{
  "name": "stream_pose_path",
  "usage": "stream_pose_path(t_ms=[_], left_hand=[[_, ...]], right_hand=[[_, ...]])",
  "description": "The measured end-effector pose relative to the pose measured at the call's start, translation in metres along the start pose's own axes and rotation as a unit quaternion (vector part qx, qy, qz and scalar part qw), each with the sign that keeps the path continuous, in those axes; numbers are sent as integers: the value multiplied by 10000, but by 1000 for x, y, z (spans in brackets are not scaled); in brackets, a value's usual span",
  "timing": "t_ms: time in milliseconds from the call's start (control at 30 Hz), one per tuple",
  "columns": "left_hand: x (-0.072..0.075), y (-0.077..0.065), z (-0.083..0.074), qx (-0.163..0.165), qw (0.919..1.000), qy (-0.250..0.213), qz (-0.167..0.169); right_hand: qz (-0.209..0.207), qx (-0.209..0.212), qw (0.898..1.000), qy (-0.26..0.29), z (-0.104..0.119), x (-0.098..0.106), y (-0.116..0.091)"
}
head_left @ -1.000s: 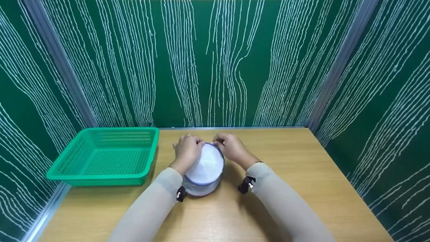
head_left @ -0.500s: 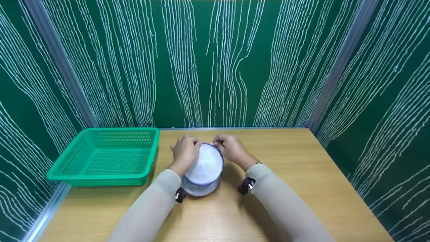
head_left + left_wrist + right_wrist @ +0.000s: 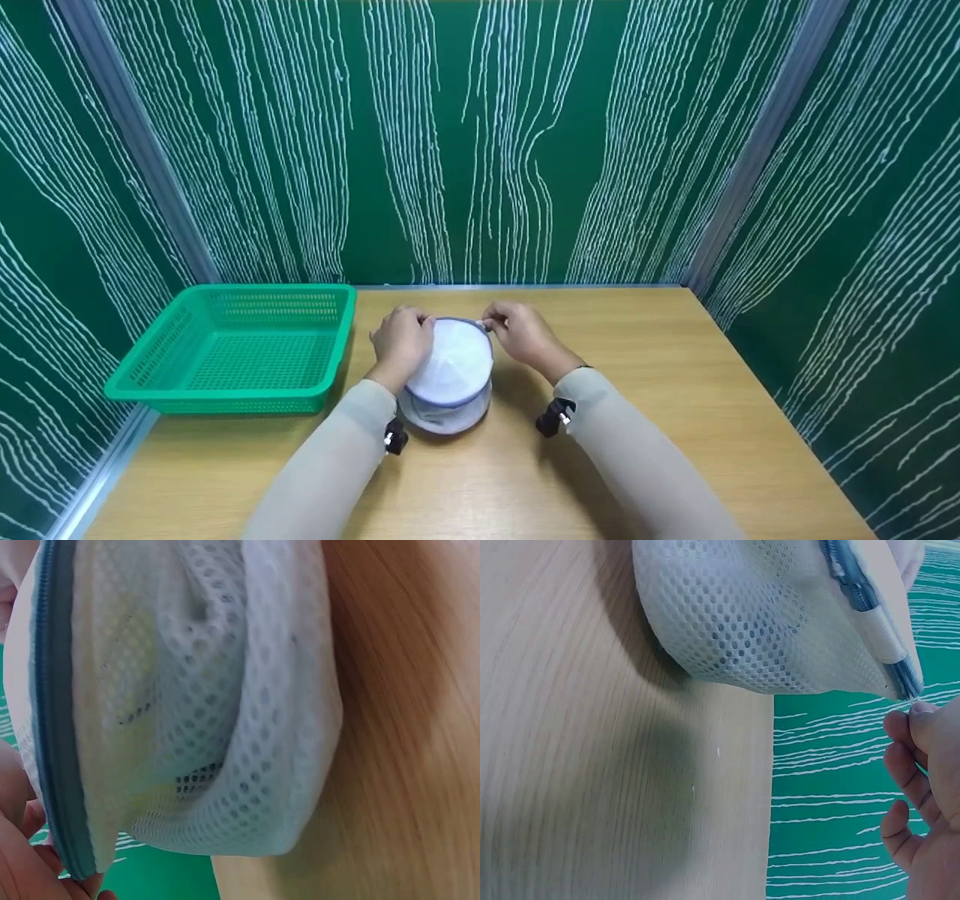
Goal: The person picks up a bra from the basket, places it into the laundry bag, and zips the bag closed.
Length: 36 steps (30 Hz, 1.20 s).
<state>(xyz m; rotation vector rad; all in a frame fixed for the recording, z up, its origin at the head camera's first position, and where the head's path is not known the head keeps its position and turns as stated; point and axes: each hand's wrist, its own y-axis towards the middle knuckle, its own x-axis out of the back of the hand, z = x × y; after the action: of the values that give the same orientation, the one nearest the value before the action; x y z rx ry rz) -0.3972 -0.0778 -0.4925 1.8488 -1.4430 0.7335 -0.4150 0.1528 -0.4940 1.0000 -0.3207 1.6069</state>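
A round white mesh laundry bag [image 3: 454, 364] with a blue zipper round its top stands on the wooden table in the head view. My left hand [image 3: 403, 343] grips the upper left of its rim, thumb over the top. At the far right of the rim, my right hand [image 3: 523, 337] pinches the edge between thumb and forefinger. The right wrist view shows those fingertips at the end of the blue zipper [image 3: 853, 589], beside a short white fabric tab [image 3: 881, 636]. Through the mesh wall [image 3: 202, 675], the left wrist view shows a pale yellowish tint.
A green perforated plastic basket [image 3: 330, 397] stands at the left of the table [image 3: 637, 360]. Green panels [image 3: 585, 187] with white wavy lines enclose the table at the back and both sides. Each wrist carries a small black camera [image 3: 555, 417].
The left hand has shifted left, and the bag's top has moved left with it. The right hand has drawn slightly right. More of the bag's lower part shows in front.
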Motion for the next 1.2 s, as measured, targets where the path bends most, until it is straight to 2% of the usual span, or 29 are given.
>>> stream_pose_path(t_ms=[233, 467, 567, 700, 867, 1033, 1200], left_hand=[[2, 2, 7, 132, 9996, -229, 117], [3, 3, 11, 347, 9988, -306, 188], [2, 4, 12, 428, 9978, -477, 164], [0, 4, 13, 605, 9951, -769, 127], [1, 5, 14, 717, 9922, -1018, 87], [3, 3, 17, 689, 9924, -1019, 66], [10, -1, 21, 435, 9962, -650, 377]], right_hand=[[24, -12, 9999, 128, -5, 2, -4], [75, -238, 9996, 129, -14, 6, -6], [91, -262, 9995, 150, -17, 7, -7], [50, -176, 9998, 112, -23, 7, -8], [-33, 121, 9999, -12, -27, 7, -10], [-29, 343, 9994, -60, -34, 3, -14], [-104, 398, 9990, -157, -40, 3, -21]])
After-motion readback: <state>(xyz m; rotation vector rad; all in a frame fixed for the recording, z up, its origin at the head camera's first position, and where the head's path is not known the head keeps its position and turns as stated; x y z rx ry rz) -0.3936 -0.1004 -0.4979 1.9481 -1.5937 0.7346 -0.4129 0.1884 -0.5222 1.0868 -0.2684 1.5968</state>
